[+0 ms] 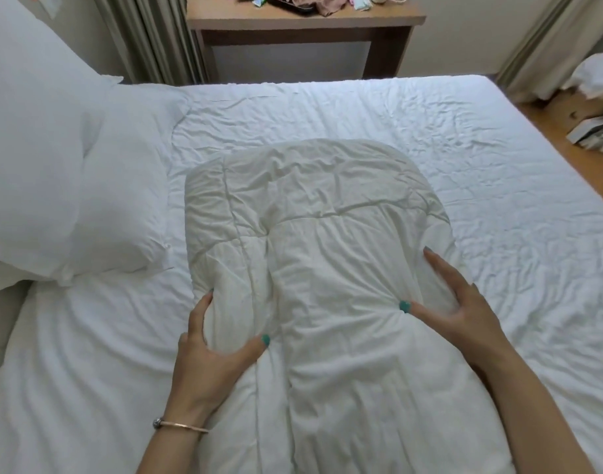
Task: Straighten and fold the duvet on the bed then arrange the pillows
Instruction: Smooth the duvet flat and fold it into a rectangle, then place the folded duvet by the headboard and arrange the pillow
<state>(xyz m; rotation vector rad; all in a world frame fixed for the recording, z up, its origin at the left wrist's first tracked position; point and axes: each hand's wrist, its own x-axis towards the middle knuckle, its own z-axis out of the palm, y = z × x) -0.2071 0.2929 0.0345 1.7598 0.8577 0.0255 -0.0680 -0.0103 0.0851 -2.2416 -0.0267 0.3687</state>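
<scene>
L hand (204, 354) gripped the folded duvet (313, 254) at its left edge, thumb on top, fingers curled round the side. R hand (460, 309) lay spread w/ straight fingers pressing its right side. Duvet: white, quilted, creased, a thick rounded bundle mid-bed (498, 165), beside plump white pillows (64, 172).

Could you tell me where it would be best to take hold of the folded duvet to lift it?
Probably by its two long side edges, a hand from each side: the folded duvet lies as a narrow strip, and the left hand and right hand flank it there already.
</scene>
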